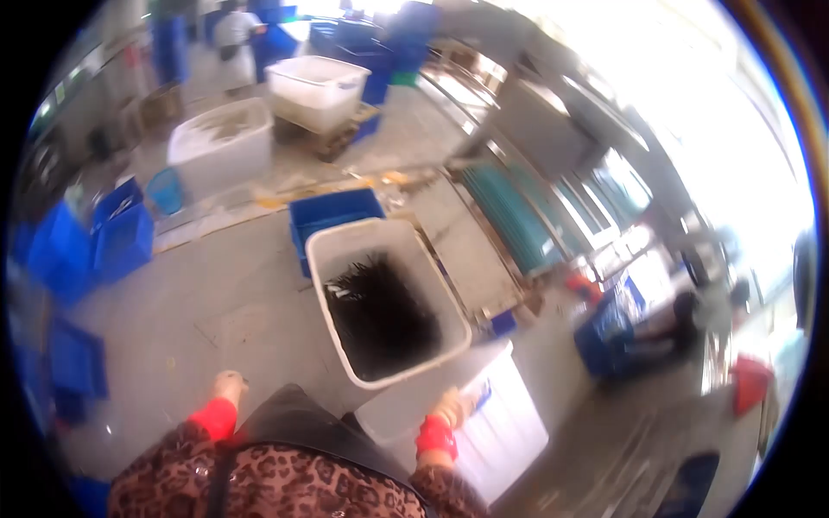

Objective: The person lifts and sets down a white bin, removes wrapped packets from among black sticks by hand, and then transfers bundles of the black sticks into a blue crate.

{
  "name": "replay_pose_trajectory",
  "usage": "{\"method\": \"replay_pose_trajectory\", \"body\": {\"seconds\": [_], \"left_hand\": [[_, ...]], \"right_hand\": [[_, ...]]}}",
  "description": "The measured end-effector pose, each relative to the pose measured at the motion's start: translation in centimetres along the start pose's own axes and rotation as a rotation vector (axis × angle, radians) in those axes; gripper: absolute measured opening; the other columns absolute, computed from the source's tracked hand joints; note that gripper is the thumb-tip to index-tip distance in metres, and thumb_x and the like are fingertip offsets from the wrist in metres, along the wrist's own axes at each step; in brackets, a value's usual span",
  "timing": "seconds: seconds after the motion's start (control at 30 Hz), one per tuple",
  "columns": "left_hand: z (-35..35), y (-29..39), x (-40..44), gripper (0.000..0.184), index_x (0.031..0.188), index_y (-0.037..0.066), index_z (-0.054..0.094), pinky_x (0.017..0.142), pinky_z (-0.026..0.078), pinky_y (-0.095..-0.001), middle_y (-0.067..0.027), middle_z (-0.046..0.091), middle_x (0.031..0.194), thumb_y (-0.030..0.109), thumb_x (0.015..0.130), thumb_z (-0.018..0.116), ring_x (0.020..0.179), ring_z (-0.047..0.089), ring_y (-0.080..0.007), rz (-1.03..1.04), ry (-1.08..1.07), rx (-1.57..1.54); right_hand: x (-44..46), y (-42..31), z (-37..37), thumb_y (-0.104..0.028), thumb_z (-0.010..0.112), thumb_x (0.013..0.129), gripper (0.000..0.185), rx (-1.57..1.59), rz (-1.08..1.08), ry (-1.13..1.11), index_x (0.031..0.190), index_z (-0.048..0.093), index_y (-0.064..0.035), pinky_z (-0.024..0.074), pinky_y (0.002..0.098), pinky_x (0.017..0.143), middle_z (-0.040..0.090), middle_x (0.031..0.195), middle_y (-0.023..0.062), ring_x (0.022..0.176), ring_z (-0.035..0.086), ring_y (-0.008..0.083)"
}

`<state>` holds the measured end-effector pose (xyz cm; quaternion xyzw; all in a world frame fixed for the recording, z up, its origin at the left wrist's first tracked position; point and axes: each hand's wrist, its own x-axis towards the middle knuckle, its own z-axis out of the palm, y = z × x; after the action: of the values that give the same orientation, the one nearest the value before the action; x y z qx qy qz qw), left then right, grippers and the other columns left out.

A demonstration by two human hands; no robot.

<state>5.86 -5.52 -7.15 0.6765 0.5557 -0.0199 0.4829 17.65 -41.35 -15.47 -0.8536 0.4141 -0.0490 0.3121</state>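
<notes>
My left hand, in a red cuff, hangs beside the dark apron on the left. Its fingers look curled, but blur hides whether anything is in them. My right hand, also red-cuffed, is over or against a white plastic tub on the right. A small blue patch shows by its fingertips; I cannot tell whether it is held or part of the tub. Just ahead stands a large white tub with dark, thin, strand-like contents inside.
A blue crate sits behind the dark-filled tub. Metal machinery with a green belt runs along the right. Two white tubs, one of them this bin, stand farther back. Blue crates line the left. A person stands far off.
</notes>
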Motion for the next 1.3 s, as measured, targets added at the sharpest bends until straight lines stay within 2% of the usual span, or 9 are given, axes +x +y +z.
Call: {"method": "replay_pose_trajectory", "body": {"seconds": [0.03, 0.07, 0.37, 0.47, 0.57, 0.67, 0.7, 0.83, 1.3], "left_hand": [[-0.5, 0.5, -0.6, 0.015, 0.058, 0.002, 0.054, 0.039, 0.037, -0.0296, -0.0131, 0.052, 0.047, 0.007, 0.068, 0.044, 0.041, 0.048, -0.0183, -0.045, -0.031, 0.041], [-0.7, 0.4, -0.7, 0.015, 0.058, 0.002, 0.054, 0.039, 0.037, -0.0296, -0.0131, 0.052, 0.047, 0.007, 0.068, 0.044, 0.041, 0.048, -0.0183, -0.058, -0.007, -0.004], [-2.2, -0.3, 2.8, 0.017, 0.055, 0.001, 0.051, 0.04, 0.036, -0.0307, -0.0128, 0.051, 0.047, 0.007, 0.069, 0.044, 0.041, 0.047, -0.0189, -0.214, 0.087, -0.229], [-2.6, 0.5, 4.7, 0.017, 0.054, 0.001, 0.05, 0.04, 0.036, -0.031, -0.0127, 0.051, 0.047, 0.007, 0.069, 0.044, 0.041, 0.047, -0.019, -0.277, 0.081, -0.269], [-2.8, 1.4, 6.3, 0.018, 0.053, 0.001, 0.049, 0.04, 0.036, -0.0313, -0.0126, 0.051, 0.048, 0.007, 0.069, 0.044, 0.041, 0.047, -0.0192, -0.343, 0.071, -0.309], [-3.4, 0.5, 7.8, 0.019, 0.052, 0.001, 0.048, 0.04, 0.036, -0.0316, -0.0125, 0.051, 0.048, 0.007, 0.069, 0.044, 0.041, 0.047, -0.0193, -0.408, 0.056, -0.346], [-3.7, 0.7, 8.3, 0.019, 0.052, 0.001, 0.047, 0.04, 0.035, -0.0317, -0.0125, 0.051, 0.048, 0.007, 0.069, 0.044, 0.041, 0.047, -0.0194, -0.434, 0.053, -0.358], [-3.6, -1.1, 10.0, 0.021, 0.05, 0.0, 0.046, 0.04, 0.035, -0.0322, -0.0123, 0.051, 0.048, 0.007, 0.07, 0.043, 0.041, 0.046, -0.0197, -0.5, 0.034, -0.386], [-2.4, -2.7, 10.3, 0.025, 0.047, -0.001, 0.044, 0.041, 0.035, -0.034, -0.0122, 0.051, 0.049, 0.008, 0.07, 0.044, 0.041, 0.045, -0.0219, -0.57, -0.011, -0.304]], "right_hand": [[3.1, 3.5, 2.5, -0.016, 0.054, 0.074, 0.064, 0.155, -0.068, -0.025, 0.126, 0.022, 0.0021, 0.0241, 0.0224, 0.096, 0.038, 0.124, 0.0159, 0.114, 0.037, 0.0233], [-2.5, -4.3, -3.8, -0.015, 0.054, 0.074, 0.063, -0.039, -0.089, 0.047, 0.127, 0.022, 0.0012, 0.0239, 0.0226, 0.097, 0.037, 0.126, 0.0147, 0.115, 0.036, 0.0226], [-4.9, -6.7, -5.2, -0.025, 0.052, 0.078, 0.064, -0.248, 0.081, -0.076, 0.126, 0.022, 0.0049, 0.0289, 0.0277, 0.095, 0.028, 0.131, 0.0168, 0.119, 0.032, 0.025], [-3.2, -6.5, -4.0, -0.022, 0.053, 0.077, 0.058, -0.331, 0.14, -0.07, 0.122, 0.031, 0.006, 0.0319, 0.0289, 0.093, 0.04, 0.123, 0.0175, 0.117, 0.035, 0.0249], [3.5, -1.4, -1.0, -0.02, 0.055, 0.075, 0.059, -0.749, 0.117, -0.252, 0.125, 0.031, -0.0014, 0.035, 0.0298, 0.09, 0.038, 0.127, 0.0133, 0.112, 0.042, 0.0281], [2.1, -2.7, -4.2, -0.024, 0.057, 0.071, 0.041, -1.555, -0.471, -0.713, 0.103, 0.054, 0.0014, 0.0358, 0.0293, 0.09, 0.048, 0.116, 0.0176, 0.11, 0.044, 0.0285], [2.4, -2.1, -3.2, -0.024, 0.056, 0.07, 0.046, -1.056, -0.013, -0.474, 0.107, 0.05, 0.0032, 0.0372, 0.0299, 0.09, 0.048, 0.116, 0.0181, 0.107, 0.047, 0.0286], [-3.9, -7.0, -5.6, -0.04, 0.044, 0.071, 0.052, -0.936, -0.012, -0.328, 0.094, 0.058, 0.0037, 0.032, 0.0305, 0.092, 0.052, 0.106, 0.0213, 0.107, 0.046, 0.028], [0.6, -2.1, -1.6, -0.035, 0.055, 0.069, 0.049, -0.947, 0.049, -0.344, 0.101, 0.055, 0.0025, 0.0372, 0.0306, 0.087, 0.055, 0.101, 0.0218, 0.101, 0.049, 0.0325]]}}
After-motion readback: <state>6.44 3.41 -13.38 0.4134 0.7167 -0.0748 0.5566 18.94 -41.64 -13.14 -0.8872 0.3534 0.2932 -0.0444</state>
